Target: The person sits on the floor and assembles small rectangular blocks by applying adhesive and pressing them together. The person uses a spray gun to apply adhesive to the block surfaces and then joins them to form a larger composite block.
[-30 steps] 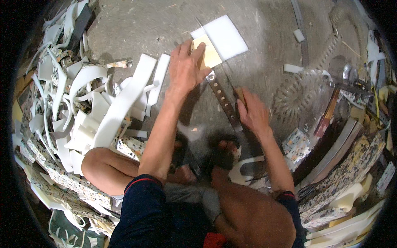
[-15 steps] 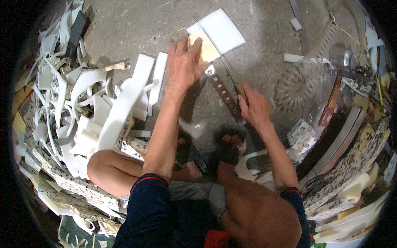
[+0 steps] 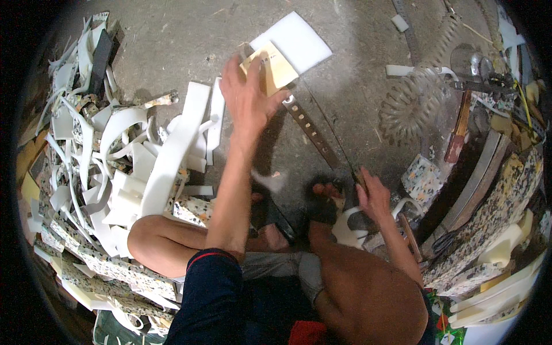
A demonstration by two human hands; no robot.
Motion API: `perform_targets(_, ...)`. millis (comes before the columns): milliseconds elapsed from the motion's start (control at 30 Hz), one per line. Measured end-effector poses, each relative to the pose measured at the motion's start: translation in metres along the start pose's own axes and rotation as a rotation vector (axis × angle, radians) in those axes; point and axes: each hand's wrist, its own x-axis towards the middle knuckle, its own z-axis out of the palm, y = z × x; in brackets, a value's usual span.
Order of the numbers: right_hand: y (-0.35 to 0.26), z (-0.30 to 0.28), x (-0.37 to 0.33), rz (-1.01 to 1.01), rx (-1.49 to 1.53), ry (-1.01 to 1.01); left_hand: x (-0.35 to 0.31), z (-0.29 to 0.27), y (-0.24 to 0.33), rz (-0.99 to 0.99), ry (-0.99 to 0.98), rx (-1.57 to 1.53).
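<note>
My left fingers [image 3: 253, 73] are spread apart over the pale yellow block [image 3: 279, 73], which lies right by the white sheet [image 3: 296, 43] on the floor [image 3: 184, 46]. My right fingers [image 3: 368, 181] clamp the long thin knife [image 3: 332, 127] by its handle, near the dark strip [image 3: 311, 129].

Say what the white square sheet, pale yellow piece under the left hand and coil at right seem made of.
White square sheet: probably foam, matte, from its even, soft-looking surface. Pale yellow piece: perhaps wood or stiff card, smooth; its flat face and crisp edges leave either open. Coil: likely plastic tubing, translucent and glossy, with pale highlights along its loops.
</note>
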Motion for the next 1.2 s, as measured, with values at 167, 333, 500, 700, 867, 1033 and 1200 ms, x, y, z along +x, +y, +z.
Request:
perform_targets(167, -0.037, -0.030, 0.039, 0.010, 0.129, 0.235, -0.043, 0.006, 0.053, -0.675, -0.279, -0.348)
perform_targets(333, -0.124, -0.064, 0.237, -0.134, 0.111, 0.358, -0.054, 0.039, 0.070, -0.717, -0.146, -0.266)
perform_targets(500, -0.167, -0.066, 0.294, 0.086, 0.035, 0.159, -0.063, 0.031, 0.059, -0.882, -0.062, -0.491)
perform_targets(700, -0.158, -0.059, 0.296, -0.087, 0.229, 0.276, -0.077, 0.010, 0.031, -0.777, 0.051, -0.748)
perform_targets(867, -0.158, -0.041, 0.296, 0.032, 1.208, -0.227, -0.079, -0.008, 0.029, -0.630, -0.026, -0.819)
perform_targets(1033, -0.143, -0.036, 0.267, -0.087, 1.732, -0.423, -0.084, -0.022, 0.033, -0.598, -0.052, -0.971)
perform_targets(1200, -0.104, -0.069, 0.261, -0.169, 1.718, -0.312, -0.072, -0.033, 0.011, -0.430, -0.086, -0.788)
